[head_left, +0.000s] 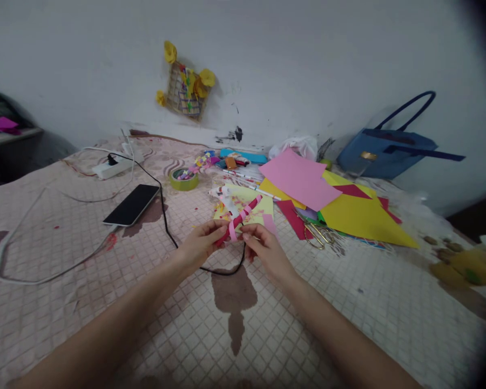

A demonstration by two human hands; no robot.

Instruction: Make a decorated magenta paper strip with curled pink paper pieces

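Note:
A thin red paper roll [238, 220] with pink paper wound round it slants up to the right, its lower end pinched by my left hand [206, 240]. Near that end a pink paper strip [232, 231] loops round the roll. My right hand [265, 247] is closed beside the loop, thumb and forefinger together at the strip; its fingertips partly hide what they grip. Just behind the roll, a white glue gun [227, 204] lies on a pale yellow sheet [263, 204] with small pink scraps. A black cord [222, 273] passes below my hands.
A phone [133, 205] on a cable and a power strip [112, 167] lie left. Yellow-green tape [183, 180] is behind. Right are gold-handled scissors [316, 236], pink paper [297, 177], yellow paper [362, 216] and a blue bag [389, 154] against the wall.

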